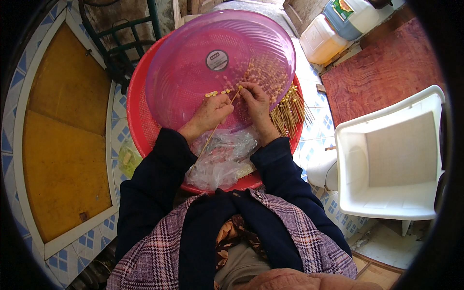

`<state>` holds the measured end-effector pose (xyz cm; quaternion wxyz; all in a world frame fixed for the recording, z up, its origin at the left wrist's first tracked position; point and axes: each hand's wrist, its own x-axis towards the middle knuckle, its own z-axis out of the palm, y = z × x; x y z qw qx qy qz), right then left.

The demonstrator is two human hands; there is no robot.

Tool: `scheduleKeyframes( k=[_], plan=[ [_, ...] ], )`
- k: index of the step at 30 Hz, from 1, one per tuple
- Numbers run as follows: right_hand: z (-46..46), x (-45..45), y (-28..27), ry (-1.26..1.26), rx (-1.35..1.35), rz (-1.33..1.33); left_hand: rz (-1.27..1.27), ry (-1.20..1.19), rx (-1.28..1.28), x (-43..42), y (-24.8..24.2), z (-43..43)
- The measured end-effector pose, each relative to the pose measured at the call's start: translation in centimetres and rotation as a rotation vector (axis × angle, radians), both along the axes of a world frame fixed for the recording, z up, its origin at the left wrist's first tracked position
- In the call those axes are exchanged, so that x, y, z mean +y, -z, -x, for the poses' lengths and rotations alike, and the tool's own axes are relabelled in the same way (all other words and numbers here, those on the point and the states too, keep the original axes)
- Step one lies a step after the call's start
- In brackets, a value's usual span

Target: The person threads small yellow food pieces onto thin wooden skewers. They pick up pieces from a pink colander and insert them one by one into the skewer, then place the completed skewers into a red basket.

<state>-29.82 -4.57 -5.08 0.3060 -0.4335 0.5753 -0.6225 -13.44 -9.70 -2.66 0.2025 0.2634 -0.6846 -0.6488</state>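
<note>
My left hand (212, 112) grips a thin wooden stick (210, 137) that slants up to the right. At the stick's upper end, the fingertips of my right hand (256, 101) pinch a small yellow piece (240, 87). A few similar yellow pieces (211, 94) lie in a short row just beyond my left fingers. Both hands are over a translucent purple plastic basin (181, 65) with many small pale pieces (266, 74) gathered at its right side. Beside my right wrist lies a bundle of sticks with yellow tips (288, 116). Crumpled clear plastic bags (224, 156) sit below my hands.
The purple basin rests on a larger red perforated plastic basket (136, 105). A white plastic bin (391, 152) stands at the right, near a reddish wooden board (384, 72) and plastic jugs (322, 40). To the left are a yellow-brown panel (69, 134) and a green metal frame (127, 32).
</note>
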Motion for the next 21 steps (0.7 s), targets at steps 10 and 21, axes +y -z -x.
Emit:
scheduleKeyframes(
  k=[10,21],
  plan=[
    [-0.3,0.2,-0.3,-0.001,-0.129,-0.026,0.028,-0.038,0.001,-0.1,0.3,0.1],
    [-0.1,0.2,0.1,-0.014,-0.016,-0.042,0.014,-0.012,-0.027,0.1,-0.6,-0.1]
  ],
)
